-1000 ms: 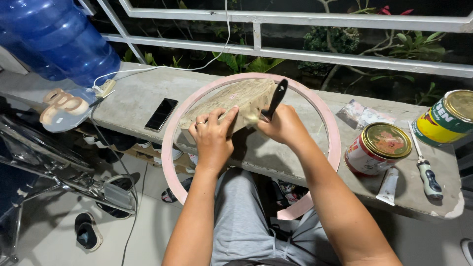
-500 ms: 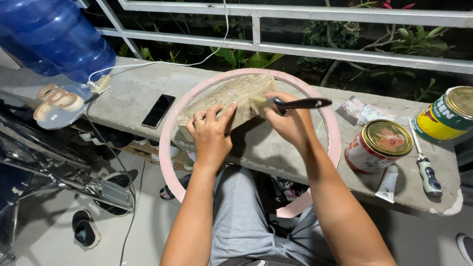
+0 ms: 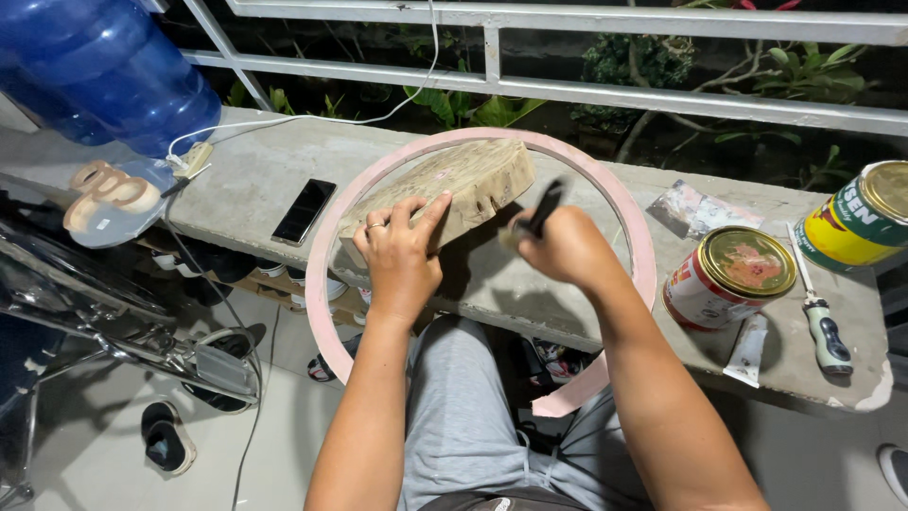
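A rough slab of pale wood point(image 3: 463, 180) lies tilted on a concrete ledge point(image 3: 255, 175), inside a large pink ring point(image 3: 636, 237). My left hand point(image 3: 402, 251) presses flat on the slab's near edge, a ring on one finger. My right hand point(image 3: 563, 248) grips a black-handled brush point(image 3: 541, 213), held at the slab's right side; the bristle end is blurred.
Right of the ring stand a closed red-and-white tin point(image 3: 726, 277) and a yellow-green tin point(image 3: 863, 218), with a screwdriver point(image 3: 821, 317), a white tube point(image 3: 747, 348) and a foil packet point(image 3: 689, 208). A black phone point(image 3: 304, 211) lies left. A blue water jug point(image 3: 104, 71) stands far left; railing behind.
My right hand has swung the brush from upright over the slab, out to the right, and down to the slab's right side. My left hand stays on the wood.
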